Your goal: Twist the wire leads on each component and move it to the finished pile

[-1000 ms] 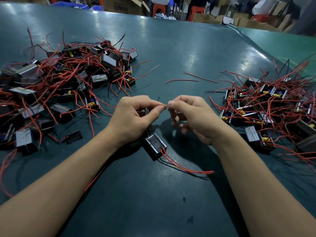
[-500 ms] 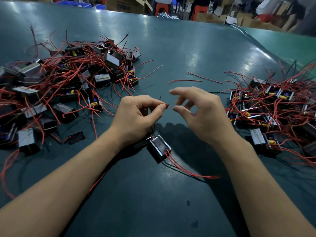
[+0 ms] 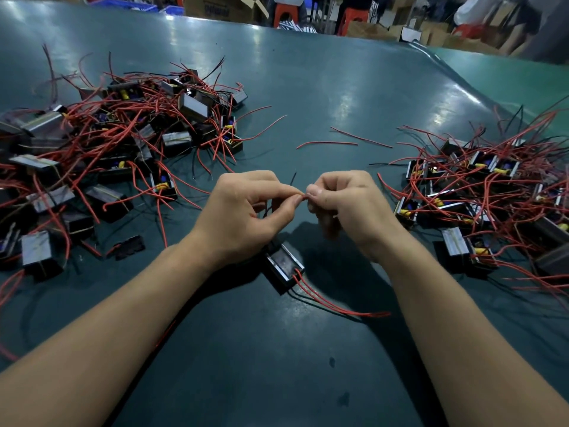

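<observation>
The left hand [image 3: 243, 217] and the right hand [image 3: 348, 208] meet fingertip to fingertip above the middle of the green table [image 3: 323, 87]; each pinches the same short end of a red wire lead [image 3: 303, 196] between thumb and forefinger, the other fingers curled under; a thin black lead [image 3: 294, 177] sticks up just behind the pinch. Below the hands, near the left wrist, the component [image 3: 284, 268] lies on the table, a small black block with a shiny metal frame, tilted; whether the pinched lead runs down to it is hidden by the hands; from its near end two more red leads [image 3: 335, 305] and a black one trail away to the right along the table, their tips near the right forearm.

To the left lies a wide pile of components [image 3: 123, 143], black blocks tangled in red wires; to the right lies another pile of components [image 3: 480, 192], many showing yellow and blue parts, likewise tangled; which one is the finished pile cannot be told. Between the piles, beyond the hands, two loose red wires [image 3: 345, 141] lie on the bare table; a flat black piece [image 3: 129, 248] lies at the near edge of the left pile. Past the far edge of the table stand cardboard boxes [image 3: 221, 7] and red stools [image 3: 284, 13], blurred.
</observation>
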`<act>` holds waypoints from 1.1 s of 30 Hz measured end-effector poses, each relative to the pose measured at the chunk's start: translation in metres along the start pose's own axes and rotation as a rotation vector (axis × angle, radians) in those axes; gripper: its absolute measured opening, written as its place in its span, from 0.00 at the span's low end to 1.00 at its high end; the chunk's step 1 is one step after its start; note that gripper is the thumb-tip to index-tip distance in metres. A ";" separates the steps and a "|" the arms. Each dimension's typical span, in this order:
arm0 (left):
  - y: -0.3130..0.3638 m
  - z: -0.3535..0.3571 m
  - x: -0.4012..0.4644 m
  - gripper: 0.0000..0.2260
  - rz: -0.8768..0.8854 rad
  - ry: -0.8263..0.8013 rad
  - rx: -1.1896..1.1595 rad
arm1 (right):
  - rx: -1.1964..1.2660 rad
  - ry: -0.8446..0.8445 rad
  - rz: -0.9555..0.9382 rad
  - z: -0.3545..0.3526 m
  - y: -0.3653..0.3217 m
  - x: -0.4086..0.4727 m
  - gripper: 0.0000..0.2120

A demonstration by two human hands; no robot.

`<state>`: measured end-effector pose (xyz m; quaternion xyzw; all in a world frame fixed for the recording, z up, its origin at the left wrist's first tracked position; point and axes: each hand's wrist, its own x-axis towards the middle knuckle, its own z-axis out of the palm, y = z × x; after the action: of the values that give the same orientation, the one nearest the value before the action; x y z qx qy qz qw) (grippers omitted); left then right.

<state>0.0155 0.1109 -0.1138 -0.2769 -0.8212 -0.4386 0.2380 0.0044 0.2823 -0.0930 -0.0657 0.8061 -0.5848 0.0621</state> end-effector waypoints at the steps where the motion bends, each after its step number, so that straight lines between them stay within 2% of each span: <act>1: 0.000 0.000 0.000 0.03 0.035 0.006 0.019 | 0.198 -0.055 0.196 0.000 -0.002 0.000 0.17; 3: 0.001 0.000 0.000 0.03 0.084 0.003 0.047 | 0.592 -0.205 0.531 -0.001 -0.007 -0.001 0.14; 4: 0.001 0.000 -0.001 0.03 0.093 -0.006 0.061 | 0.697 -0.240 0.596 -0.001 -0.009 -0.001 0.13; 5: 0.001 0.001 0.000 0.04 0.089 -0.016 0.069 | 0.702 -0.232 0.605 0.001 -0.009 -0.001 0.13; 7: 0.000 0.000 0.001 0.05 0.019 0.010 0.064 | 0.431 -0.104 0.461 0.004 -0.004 0.001 0.16; 9: -0.006 -0.004 0.002 0.10 -0.147 0.154 0.057 | 0.118 0.015 0.219 0.007 -0.002 0.000 0.16; 11: -0.016 -0.012 0.005 0.16 -0.342 0.290 0.129 | -0.038 0.041 0.112 0.006 0.001 0.001 0.12; 13: -0.024 -0.014 0.005 0.18 -0.477 0.261 0.220 | -0.080 0.051 0.133 0.004 0.002 0.003 0.03; 15: -0.025 -0.008 0.003 0.19 -0.521 0.136 0.278 | 0.000 0.032 0.222 0.003 0.001 0.004 0.08; 17: -0.023 -0.004 0.002 0.21 -0.495 0.018 0.280 | 0.151 -0.054 0.273 0.004 -0.002 0.003 0.07; 20: -0.019 -0.005 0.002 0.16 -0.406 -0.086 0.132 | 0.283 -0.089 0.316 0.007 -0.001 0.003 0.13; 23: -0.010 -0.005 0.004 0.09 -0.385 -0.054 -0.153 | 0.452 -0.014 0.253 0.012 0.000 0.006 0.04; 26: -0.005 -0.002 0.005 0.04 -0.403 -0.040 -0.405 | 0.534 0.017 0.138 0.010 0.000 0.008 0.05; 33: -0.003 0.001 0.007 0.08 -0.470 0.020 -0.562 | 0.649 -0.089 0.091 0.001 0.000 0.010 0.07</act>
<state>0.0084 0.1120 -0.1121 -0.1308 -0.7075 -0.6924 0.0534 -0.0052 0.2796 -0.0935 -0.0320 0.5763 -0.8044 0.1408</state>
